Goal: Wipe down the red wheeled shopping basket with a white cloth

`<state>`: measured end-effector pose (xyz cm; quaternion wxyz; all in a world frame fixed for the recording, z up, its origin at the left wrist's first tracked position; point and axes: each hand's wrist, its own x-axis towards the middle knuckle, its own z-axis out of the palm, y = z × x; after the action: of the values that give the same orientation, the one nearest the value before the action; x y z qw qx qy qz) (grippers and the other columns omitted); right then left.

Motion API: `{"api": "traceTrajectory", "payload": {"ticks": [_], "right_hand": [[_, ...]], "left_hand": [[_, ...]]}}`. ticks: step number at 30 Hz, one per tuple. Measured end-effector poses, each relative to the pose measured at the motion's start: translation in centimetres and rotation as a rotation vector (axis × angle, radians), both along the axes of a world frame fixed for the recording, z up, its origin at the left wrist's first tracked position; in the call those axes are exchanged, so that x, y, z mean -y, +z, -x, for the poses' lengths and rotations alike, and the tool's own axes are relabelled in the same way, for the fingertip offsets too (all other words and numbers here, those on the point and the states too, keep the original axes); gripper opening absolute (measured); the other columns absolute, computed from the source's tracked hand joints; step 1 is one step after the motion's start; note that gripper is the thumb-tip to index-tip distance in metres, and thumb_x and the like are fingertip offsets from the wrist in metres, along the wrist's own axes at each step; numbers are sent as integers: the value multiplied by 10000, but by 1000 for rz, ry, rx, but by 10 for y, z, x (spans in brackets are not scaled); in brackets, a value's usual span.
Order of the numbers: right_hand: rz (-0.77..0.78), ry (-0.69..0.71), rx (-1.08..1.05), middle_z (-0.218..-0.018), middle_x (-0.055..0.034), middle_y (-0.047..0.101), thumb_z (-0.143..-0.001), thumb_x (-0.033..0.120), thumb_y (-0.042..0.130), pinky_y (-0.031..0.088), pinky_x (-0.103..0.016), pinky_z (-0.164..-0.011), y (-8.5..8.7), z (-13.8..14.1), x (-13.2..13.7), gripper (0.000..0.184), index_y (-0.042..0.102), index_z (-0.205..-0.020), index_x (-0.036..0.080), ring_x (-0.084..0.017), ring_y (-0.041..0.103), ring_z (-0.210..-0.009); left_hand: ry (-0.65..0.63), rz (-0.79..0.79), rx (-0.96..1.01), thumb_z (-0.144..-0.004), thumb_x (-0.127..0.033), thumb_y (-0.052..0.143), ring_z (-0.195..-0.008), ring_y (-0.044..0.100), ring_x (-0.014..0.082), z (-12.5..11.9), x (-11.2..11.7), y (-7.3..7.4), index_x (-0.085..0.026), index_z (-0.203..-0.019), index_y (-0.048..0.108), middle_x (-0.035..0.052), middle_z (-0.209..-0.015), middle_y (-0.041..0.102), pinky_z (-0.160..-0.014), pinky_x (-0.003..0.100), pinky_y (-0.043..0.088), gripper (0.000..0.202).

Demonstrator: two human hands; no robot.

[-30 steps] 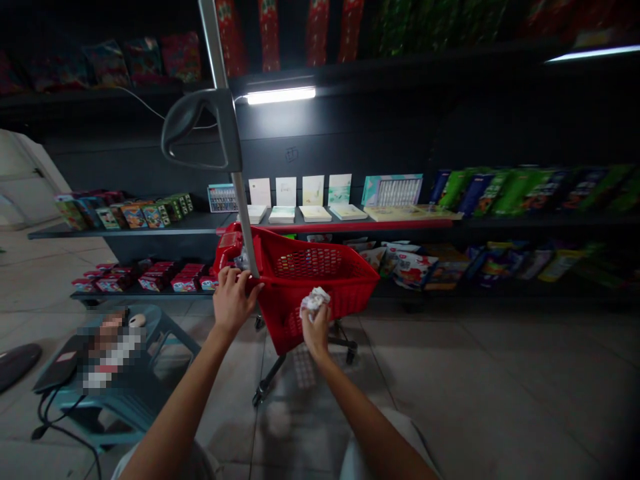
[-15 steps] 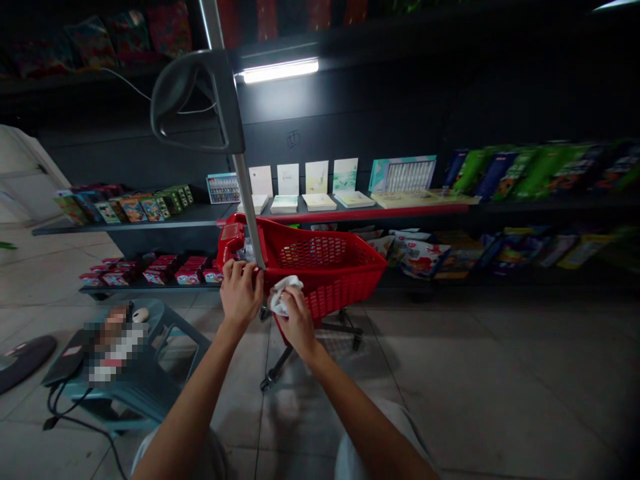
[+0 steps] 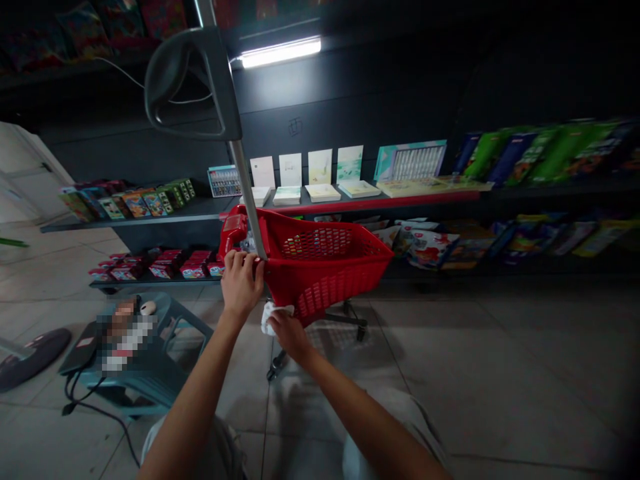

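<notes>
A red plastic shopping cart (image 3: 330,277) stands in front of me on dark wheels, with a metal pole and a grey loop handle (image 3: 230,87) rising at its left end. My left hand (image 3: 243,283) grips the cart's upper rim beside the base of the pole, its fingers curled over the edge. Lower down, my right hand (image 3: 290,333) is closed on a crumpled white cloth (image 3: 271,318), which lies against the lower left part of the cart body. Part of the cloth is hidden by my fingers.
At the left is a blue-grey plastic stool (image 3: 170,360) with a black device, cables and a blurred-out patch on it. Behind the cart, a dark shelf (image 3: 190,208) carries books, boxes and snack bags. A round dark base (image 3: 43,357) lies on the tiled floor at far left.
My right hand has moved down with the cloth, from near the cart's rim to its lower left part. The left hand keeps its hold on the rim. The view has shifted slightly.
</notes>
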<state>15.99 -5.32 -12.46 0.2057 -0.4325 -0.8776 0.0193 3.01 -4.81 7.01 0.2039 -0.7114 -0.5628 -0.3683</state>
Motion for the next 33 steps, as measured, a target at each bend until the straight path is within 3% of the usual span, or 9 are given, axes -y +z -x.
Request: {"api": "traceTrajectory", "payload": {"ticks": [3, 6, 11, 14, 17, 23, 27, 30, 33], "right_hand": [[130, 14, 86, -1280, -87, 686, -1029, 142, 470, 539, -295, -843, -19, -8, 1, 271, 691, -1177, 189, -233, 651, -1141], [163, 36, 88, -1255, -87, 699, -1048, 175, 453, 531, -272, -848, -27, -20, 2, 275, 702, -1162, 198, -219, 665, -1132], [242, 33, 112, -1298, -94, 697, -990, 71, 445, 534, -266, -883, -35, -38, -4, 382, 690, -1254, 198, -220, 642, -1213], [249, 9, 91, -1297, -100, 700, -955, 51, 466, 525, -304, -970, -32, -56, -13, 386, 720, -1206, 198, -228, 604, -1270], [209, -61, -23, -1307, -95, 695, -896, 35, 505, 479, -328, -1070, -19, -85, -22, 414, 731, -1192, 215, -219, 571, -1296], [-55, -451, -370, -1238, -98, 677, -786, 64, 573, 484, -330, -1021, 19, -164, -42, 404, 691, -1143, 210, -242, 576, -1191], [-213, -679, -618, -1156, -114, 669, -769, 140, 602, 462, -389, -1059, 34, -215, -56, 345, 663, -1105, 189, -265, 568, -1147], [-296, -927, -905, -1261, -141, 648, -767, 190, 604, 439, -415, -1105, 34, -244, -67, 447, 612, -1213, 171, -266, 573, -1198], [-144, -1145, -1077, -1335, -180, 633, -790, 250, 584, 471, -425, -1072, 21, -255, -77, 540, 548, -1320, 151, -281, 613, -1205]], "left_hand": [[-3, 9, -7, -1046, -439, 462, -1304, 483, 332, 2, -2, 1, -209, -1179, 688, 145, -1178, 639, -829, 395, 535, 349], [-14, 11, -19, -1048, -443, 461, -1316, 476, 331, 4, -4, -1, -215, -1187, 686, 143, -1180, 640, -837, 393, 533, 350], [-32, 18, -26, -1047, -451, 467, -1329, 462, 333, 9, -7, -2, -217, -1195, 680, 142, -1200, 628, -874, 404, 535, 350], [-55, 20, -21, -1044, -445, 469, -1326, 455, 335, 13, -10, -2, -218, -1209, 675, 144, -1207, 622, -894, 416, 531, 348], [-64, 2, -9, -1036, -431, 477, -1307, 460, 335, 19, -12, -1, -217, -1198, 681, 145, -1195, 619, -930, 436, 513, 337], [-59, -11, 17, -1023, -440, 488, -1305, 452, 335, 27, -14, -3, -213, -1177, 687, 137, -1172, 618, -945, 439, 498, 339], [-64, -27, 22, -1025, -432, 485, -1294, 448, 333, 29, -13, -3, -217, -1181, 692, 131, -1170, 617, -1031, 468, 467, 337], [-77, -21, 24, -1031, -428, 466, -1293, 441, 333, 30, -12, -3, -219, -1191, 690, 134, -1179, 615, -1055, 476, 459, 347], [-71, -10, 33, -1035, -428, 452, -1305, 431, 339, 29, -13, -3, -215, -1192, 690, 140, -1191, 615, -1066, 492, 450, 355]]}}
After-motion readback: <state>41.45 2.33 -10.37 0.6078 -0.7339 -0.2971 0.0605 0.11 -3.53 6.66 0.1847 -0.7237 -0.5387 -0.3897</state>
